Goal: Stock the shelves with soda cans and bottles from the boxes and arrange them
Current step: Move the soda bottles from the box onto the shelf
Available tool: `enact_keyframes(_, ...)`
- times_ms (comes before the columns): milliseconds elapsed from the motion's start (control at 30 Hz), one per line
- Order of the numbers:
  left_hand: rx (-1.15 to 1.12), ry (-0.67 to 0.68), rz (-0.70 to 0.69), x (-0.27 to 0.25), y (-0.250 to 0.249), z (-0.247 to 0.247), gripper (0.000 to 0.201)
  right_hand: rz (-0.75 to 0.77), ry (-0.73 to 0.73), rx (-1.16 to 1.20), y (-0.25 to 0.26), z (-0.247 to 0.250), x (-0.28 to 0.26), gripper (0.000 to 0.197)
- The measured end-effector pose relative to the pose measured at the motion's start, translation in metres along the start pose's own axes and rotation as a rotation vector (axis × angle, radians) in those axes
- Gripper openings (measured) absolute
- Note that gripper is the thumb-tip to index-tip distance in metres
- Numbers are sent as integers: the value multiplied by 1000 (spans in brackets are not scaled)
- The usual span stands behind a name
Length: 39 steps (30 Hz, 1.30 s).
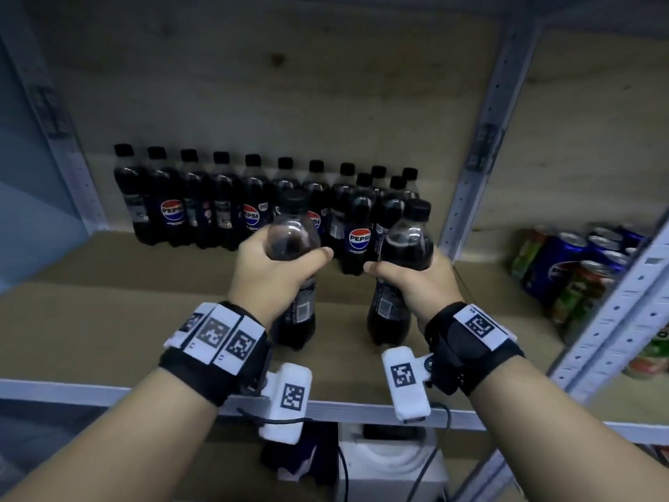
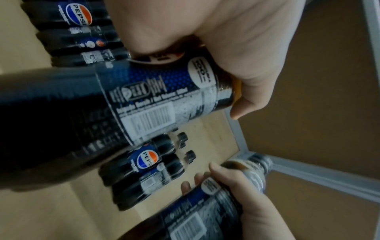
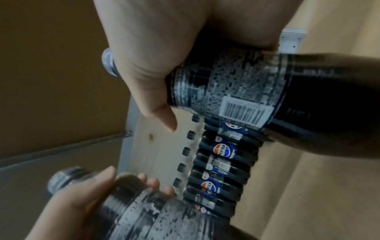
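My left hand (image 1: 275, 273) grips a dark Pepsi bottle (image 1: 295, 244) round its upper body, held upright over the wooden shelf board (image 1: 108, 320). A second Pepsi bottle (image 1: 405, 255) is gripped the same way by my right hand (image 1: 409, 280), a little to the right. In the left wrist view the left-hand bottle (image 2: 144, 100) fills the frame, with the right hand (image 2: 236, 191) and its bottle below. The right wrist view shows the right-hand bottle (image 3: 257, 91) and the thumb (image 3: 160, 116). A row of several Pepsi bottles (image 1: 231, 201) stands at the back of the shelf.
Two more bottles (image 1: 362, 226) stand in front of the row at its right end. A grey metal upright (image 1: 481, 139) divides this bay from the right one, where several soda cans (image 1: 564, 262) stand. The shelf's metal front edge (image 1: 54, 389) runs below my wrists.
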<state>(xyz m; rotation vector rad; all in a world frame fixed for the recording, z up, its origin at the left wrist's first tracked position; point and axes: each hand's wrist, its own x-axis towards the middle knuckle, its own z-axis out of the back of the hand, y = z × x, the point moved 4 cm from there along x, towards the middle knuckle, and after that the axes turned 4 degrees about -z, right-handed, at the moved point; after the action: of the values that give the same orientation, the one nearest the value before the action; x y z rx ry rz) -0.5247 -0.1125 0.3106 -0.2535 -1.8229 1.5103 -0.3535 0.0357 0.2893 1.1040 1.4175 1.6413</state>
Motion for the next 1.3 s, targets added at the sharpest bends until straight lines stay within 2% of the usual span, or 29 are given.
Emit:
enact_keyframes(133, 73, 16, 13, -10, 19, -14, 31, -60, -31, -9, -22, -5, 5, 51)
enact_keyframes(367, 174, -55, 36, -18, 34, -9, 39, 1, -37, -96, -26, -12, -3, 48)
enact_keyframes(533, 330, 85, 128, -29, 45, 1, 49, -59, -34, -203, -30, -10, -8, 65)
enact_keyframes(600, 464, 147, 109, -33, 44, 8, 55, -74, -46, -291, -27, -6, -13, 73)
enact_keyframes(700, 683, 203, 86, -28, 37, 21, 64, -52, -67, -477, -15, 4, -24, 69)
enact_keyframes(800, 658, 226, 142, -22, 38, 31, 60, -39, -40, -549, -8, 10, -31, 62)
enact_keyframes(900, 654, 226, 147, -22, 43, 30, 56, -35, -39, -548, -11, 10, -34, 65)
enact_keyframes(1100, 604, 123, 162, -15, 54, 19, 57, -34, -52, -522, -18, 5, -27, 69)
enact_keyframes(1300, 560, 95, 179, 11, 66, 0, 58, -31, -61, -515, -24, -10, 2, 71)
